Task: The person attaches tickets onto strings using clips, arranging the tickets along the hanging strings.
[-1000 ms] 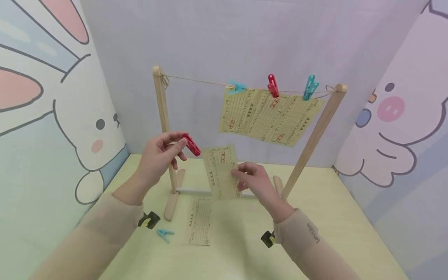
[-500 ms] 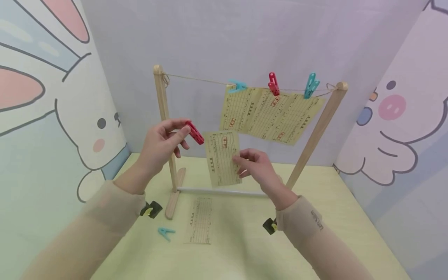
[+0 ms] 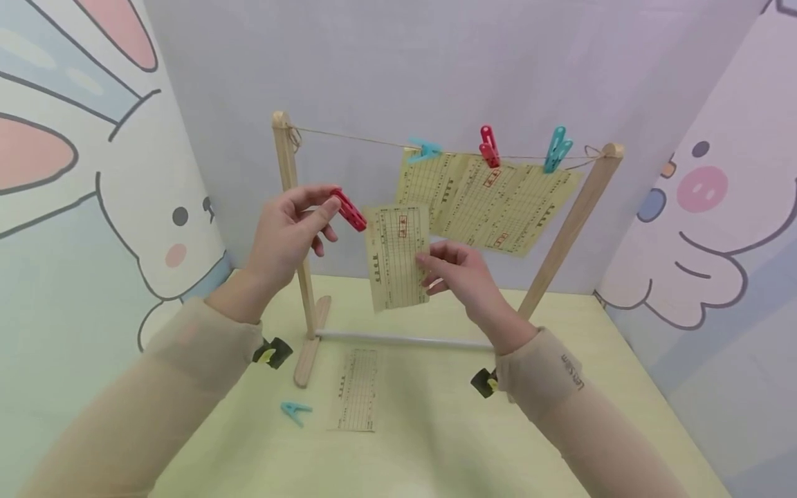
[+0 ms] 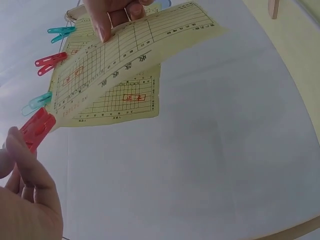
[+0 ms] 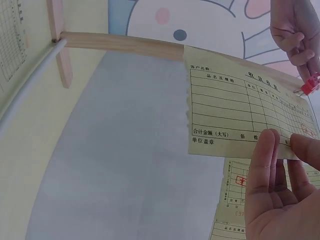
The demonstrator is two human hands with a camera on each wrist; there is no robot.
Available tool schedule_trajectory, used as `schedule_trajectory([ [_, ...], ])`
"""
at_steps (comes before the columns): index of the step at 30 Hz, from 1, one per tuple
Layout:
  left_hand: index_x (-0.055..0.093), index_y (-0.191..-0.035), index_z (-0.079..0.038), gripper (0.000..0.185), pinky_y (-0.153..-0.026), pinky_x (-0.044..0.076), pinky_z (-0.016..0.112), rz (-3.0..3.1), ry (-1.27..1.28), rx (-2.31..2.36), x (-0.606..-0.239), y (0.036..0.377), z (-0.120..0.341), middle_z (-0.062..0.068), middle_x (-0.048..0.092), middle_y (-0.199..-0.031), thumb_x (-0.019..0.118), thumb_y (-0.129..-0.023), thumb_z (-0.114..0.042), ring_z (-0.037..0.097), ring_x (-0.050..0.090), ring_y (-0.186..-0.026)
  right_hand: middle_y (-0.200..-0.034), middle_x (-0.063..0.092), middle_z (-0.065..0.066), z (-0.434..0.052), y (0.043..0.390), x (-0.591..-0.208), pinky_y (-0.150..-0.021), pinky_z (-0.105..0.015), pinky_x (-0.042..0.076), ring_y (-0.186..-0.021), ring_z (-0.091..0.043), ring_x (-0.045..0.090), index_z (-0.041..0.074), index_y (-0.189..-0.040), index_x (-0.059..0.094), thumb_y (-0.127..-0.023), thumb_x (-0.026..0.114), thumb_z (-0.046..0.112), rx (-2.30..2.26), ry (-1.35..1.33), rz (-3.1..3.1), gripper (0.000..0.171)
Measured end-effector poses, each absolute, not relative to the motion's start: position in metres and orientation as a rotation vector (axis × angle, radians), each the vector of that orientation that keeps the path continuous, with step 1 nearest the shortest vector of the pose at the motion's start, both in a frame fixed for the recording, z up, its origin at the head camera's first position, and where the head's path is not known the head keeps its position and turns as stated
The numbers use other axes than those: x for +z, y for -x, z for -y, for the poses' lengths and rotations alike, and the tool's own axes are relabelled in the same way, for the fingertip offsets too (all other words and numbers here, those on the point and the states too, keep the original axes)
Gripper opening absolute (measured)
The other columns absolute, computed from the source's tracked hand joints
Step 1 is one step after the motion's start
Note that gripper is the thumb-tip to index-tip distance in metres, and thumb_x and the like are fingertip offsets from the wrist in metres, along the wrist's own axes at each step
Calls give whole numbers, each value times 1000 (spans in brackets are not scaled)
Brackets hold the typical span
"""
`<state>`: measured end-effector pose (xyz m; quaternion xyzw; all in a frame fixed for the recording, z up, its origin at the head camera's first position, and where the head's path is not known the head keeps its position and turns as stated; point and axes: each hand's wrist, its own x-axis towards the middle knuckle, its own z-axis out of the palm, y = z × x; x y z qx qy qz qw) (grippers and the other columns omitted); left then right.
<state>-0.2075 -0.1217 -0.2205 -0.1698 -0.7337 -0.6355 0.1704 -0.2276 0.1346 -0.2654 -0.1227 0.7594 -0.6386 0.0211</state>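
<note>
Slip: yellowish paper form (image 3: pixel 398 256), printed grid lines, rows of dark characters, red stamp box near top; held upright in the air in front of the wooden rack, below the string
Right hand (image 3: pixel 459 277): thumb and fingers pinch the slip's right edge near its lower half
Left hand (image 3: pixel 288 232): thumb and forefinger pinch a red clothespin (image 3: pixel 349 209), its tip just at the slip's top left corner
Rack: two wooden posts (image 3: pixel 292 207), string (image 3: pixel 355 140) between them, white bar at base
On string: three similar slips (image 3: pixel 492 207) overlapping, clipped by teal peg (image 3: pixel 425 149), red peg (image 3: pixel 488 146), second teal peg (image 3: pixel 556 149)
Table (image 3: pixel 436 429): pale green; one more slip (image 3: pixel 355 389) lying flat, loose teal peg (image 3: pixel 295 411) beside it
</note>
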Motion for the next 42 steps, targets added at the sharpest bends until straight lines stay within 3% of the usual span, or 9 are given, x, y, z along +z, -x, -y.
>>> schedule_trajectory([
  [19,68,-120,-2,27,-45,46,18,1987,497,-1757,-185,219,110,-3,70,-100,66,-95,-14,6,60,-55,-91,68,1,-134,240,-239,-65,-28,59,-72,-15,67,5,-109,67,-95,68,21,-1972,428,-2402,21],
  [29,69,-116,-1,26,-44,45,17,1965,496,-1741,-167,229,105,-5,71,-91,67,-94,-14,8,58,-54,-96,69,-2,-120,245,-229,-65,-29,59,-76,-16,69,6,-109,67,-95,68,22,-1953,459,-2411,22],
  [35,70,-116,-3,25,-43,43,17,1976,471,-1696,-159,234,104,-1,72,-97,67,-95,-15,7,58,-53,-103,69,-4,-113,250,-223,-66,-29,59,-80,-17,69,6,-115,67,-95,68,25,-1929,427,-2406,27],
  [42,70,-112,-2,22,-43,42,17,1959,509,-1664,-149,240,104,-6,70,-90,68,-94,-14,8,57,-52,-100,69,-2,-107,256,-220,-65,-29,59,-79,-15,68,7,-115,67,-96,66,24,-1964,429,-2390,26],
])
